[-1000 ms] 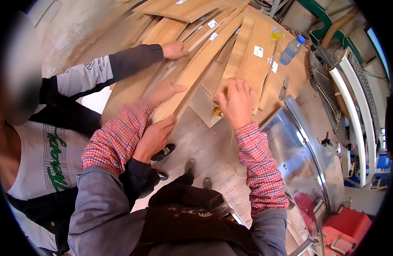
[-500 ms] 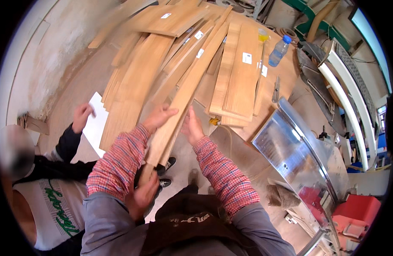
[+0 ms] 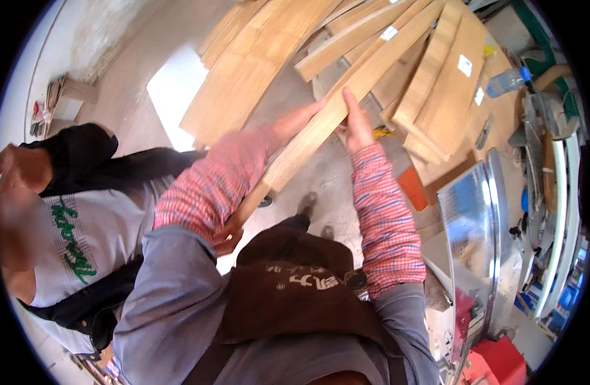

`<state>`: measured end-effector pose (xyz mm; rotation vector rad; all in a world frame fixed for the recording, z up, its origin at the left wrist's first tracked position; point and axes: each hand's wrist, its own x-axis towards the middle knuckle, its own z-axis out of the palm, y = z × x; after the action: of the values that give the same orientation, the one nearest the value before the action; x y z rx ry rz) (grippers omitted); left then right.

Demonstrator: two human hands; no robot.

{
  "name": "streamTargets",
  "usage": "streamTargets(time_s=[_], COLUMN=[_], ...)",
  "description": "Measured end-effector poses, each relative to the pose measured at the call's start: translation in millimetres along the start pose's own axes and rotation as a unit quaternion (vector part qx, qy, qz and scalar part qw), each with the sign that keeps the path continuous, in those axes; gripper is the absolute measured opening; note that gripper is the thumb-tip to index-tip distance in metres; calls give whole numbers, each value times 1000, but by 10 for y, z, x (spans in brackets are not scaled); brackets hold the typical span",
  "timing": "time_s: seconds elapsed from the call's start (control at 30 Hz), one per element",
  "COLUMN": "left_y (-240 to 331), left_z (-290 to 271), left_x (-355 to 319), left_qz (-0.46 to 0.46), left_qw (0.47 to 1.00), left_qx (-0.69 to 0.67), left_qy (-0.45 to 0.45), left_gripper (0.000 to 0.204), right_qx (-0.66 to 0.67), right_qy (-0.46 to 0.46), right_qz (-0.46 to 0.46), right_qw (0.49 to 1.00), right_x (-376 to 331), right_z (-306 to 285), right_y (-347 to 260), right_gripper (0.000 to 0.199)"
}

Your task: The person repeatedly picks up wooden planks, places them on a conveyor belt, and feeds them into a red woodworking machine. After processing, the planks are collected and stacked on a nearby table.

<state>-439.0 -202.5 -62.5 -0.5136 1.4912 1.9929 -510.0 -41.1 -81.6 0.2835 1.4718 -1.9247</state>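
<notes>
A long, narrow wooden plank (image 3: pixel 308 144) slants from near my waist up to the far right. My left hand (image 3: pixel 313 112) holds it at its left edge, with the fingers mostly hidden by the wood. On the opposite edge my right hand (image 3: pixel 358 125) grips it, thumb laid along the top face and fingers underneath. A second, narrower board (image 3: pixel 251 204) sticks out below its near end. Another person's hand (image 3: pixel 228 240), partly behind my left sleeve, is at that board's end.
Beyond are more wooden boards (image 3: pixel 260 61), some with white labels. A white sheet (image 3: pixel 176 90) lies at the left. A person in a white shirt (image 3: pixel 106 228) is close on my left. At the right are a blue-capped bottle (image 3: pixel 505 83), a clear panel (image 3: pixel 465 215) and a red box (image 3: pixel 497 360).
My view has turned, so the boards sit farther right. Both my hands and the plank now point more to the right. My right hand has closed on the plank's edge. The person's raised hand has dropped.
</notes>
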Motion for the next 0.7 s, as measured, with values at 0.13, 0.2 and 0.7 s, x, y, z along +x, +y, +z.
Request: streamTargets(time_s=[0.13, 0.2, 0.7], left_y=[-362, -450, -1112], left_z=[83, 115, -259], left_x=[-219, -502, -2129], left_qz=[63, 23, -2], left_qw=[997, 998, 997], left_qx=[35, 26, 77], left_qy=[32, 43, 22], left_gripper=[55, 56, 61], right_qx=[77, 172, 386], right_qy=[16, -21, -165], right_qz=[-81, -91, -63], right_qw=[994, 981, 905], right_x=[78, 80, 212], right_z=[5, -43, 232], right_y=[59, -26, 81], right_gripper=[64, 59, 45])
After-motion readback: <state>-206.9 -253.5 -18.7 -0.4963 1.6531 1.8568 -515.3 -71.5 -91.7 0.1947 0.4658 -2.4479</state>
